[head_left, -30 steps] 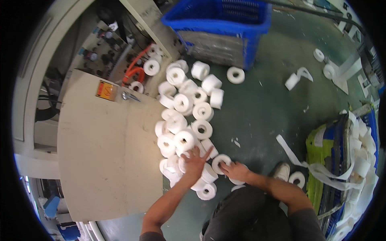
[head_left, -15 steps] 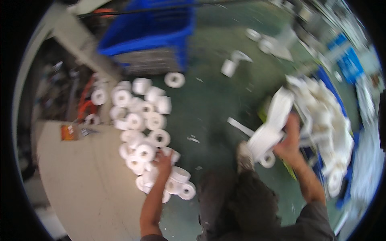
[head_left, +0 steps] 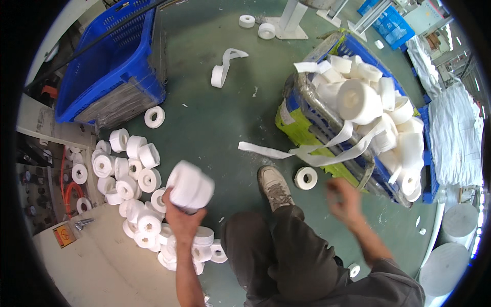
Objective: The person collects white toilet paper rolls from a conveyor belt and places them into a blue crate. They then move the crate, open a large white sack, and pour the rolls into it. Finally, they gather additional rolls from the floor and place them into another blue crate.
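Observation:
My left hand [head_left: 183, 221] grips white paper rolls [head_left: 192, 187], apparently two stacked together and blurred, raised above a heap of similar rolls [head_left: 149, 180] on the floor. My right hand [head_left: 343, 200] hovers over the floor beside a basket; motion blurs its fingers, and no roll shows in it. Close to it, a single white roll [head_left: 306, 178] lies flat near my shoe. The blue basket [head_left: 327, 137], patched with yellow-green and grey tape, is heaped with white rolls [head_left: 358, 100]. Loose paper strips [head_left: 271, 150] trail from it onto the floor.
A second blue crate [head_left: 110, 71] stands at the far left, with a beige machine panel [head_left: 92, 256] nearer. A partly unwound roll [head_left: 219, 75] lies on the green floor. Metal stands [head_left: 290, 23] rise at the back; wrapped white stacks [head_left: 455, 135] are at the right.
My left hand has lifted rolls from the heap. My right hand has come away from the white rolls it was at and moved nearer to me. The view has swung right.

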`<action>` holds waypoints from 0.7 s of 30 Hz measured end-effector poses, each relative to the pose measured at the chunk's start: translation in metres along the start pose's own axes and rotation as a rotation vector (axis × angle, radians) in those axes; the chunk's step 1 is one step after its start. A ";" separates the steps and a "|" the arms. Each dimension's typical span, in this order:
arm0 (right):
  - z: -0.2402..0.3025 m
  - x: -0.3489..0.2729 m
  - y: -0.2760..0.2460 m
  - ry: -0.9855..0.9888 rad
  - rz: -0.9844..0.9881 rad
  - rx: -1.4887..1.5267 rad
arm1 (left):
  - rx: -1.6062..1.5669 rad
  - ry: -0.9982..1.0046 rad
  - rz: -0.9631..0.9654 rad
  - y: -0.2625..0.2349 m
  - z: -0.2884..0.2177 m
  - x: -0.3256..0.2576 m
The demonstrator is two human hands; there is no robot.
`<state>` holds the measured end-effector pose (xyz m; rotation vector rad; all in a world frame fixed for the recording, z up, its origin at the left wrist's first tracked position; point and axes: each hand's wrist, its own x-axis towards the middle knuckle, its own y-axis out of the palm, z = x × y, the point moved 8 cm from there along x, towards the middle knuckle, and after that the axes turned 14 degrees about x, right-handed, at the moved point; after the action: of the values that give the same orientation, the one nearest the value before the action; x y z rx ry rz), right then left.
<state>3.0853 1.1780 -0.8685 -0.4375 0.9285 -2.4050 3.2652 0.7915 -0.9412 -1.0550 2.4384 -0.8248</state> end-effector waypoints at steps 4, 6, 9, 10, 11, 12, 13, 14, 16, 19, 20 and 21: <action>-0.221 -0.078 0.135 0.487 0.101 -0.196 | -0.320 0.465 0.169 0.070 -0.241 0.012; -0.240 -0.062 0.165 0.530 0.103 -0.168 | -0.346 0.772 0.297 0.100 -0.314 0.007; -0.228 -0.055 0.170 0.353 -0.049 -0.405 | -0.494 0.936 0.419 0.137 -0.344 -0.031; -0.224 -0.051 0.164 0.351 -0.044 -0.414 | -0.535 1.032 0.411 0.132 -0.340 -0.044; -0.212 -0.048 0.167 0.330 -0.021 -0.396 | -0.611 1.023 0.404 0.124 -0.319 -0.051; -0.201 -0.051 0.161 0.278 -0.008 -0.381 | -0.610 0.981 0.475 0.125 -0.295 -0.056; -0.187 -0.052 0.154 0.211 -0.003 -0.360 | -0.610 0.930 0.546 0.126 -0.269 -0.056; -0.170 -0.057 0.141 0.115 -0.007 -0.344 | -0.562 0.787 0.511 0.122 -0.233 -0.051; -0.099 -0.045 0.108 -0.187 -0.030 -0.248 | -0.367 0.475 0.333 0.086 -0.140 -0.034; -0.003 -0.015 0.009 -0.420 -0.226 -0.130 | -0.034 0.043 -0.005 0.035 0.021 -0.048; 0.016 0.000 -0.024 -0.375 -0.312 -0.051 | 0.022 -0.094 -0.122 0.013 0.079 -0.070; 0.024 0.011 -0.062 -0.283 -0.434 0.034 | 0.032 -0.193 -0.166 -0.011 0.109 -0.088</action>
<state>3.0659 1.1979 -0.8068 -1.0268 0.7209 -2.6345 3.3869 0.8111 -1.0094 -1.2756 2.1939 -0.7703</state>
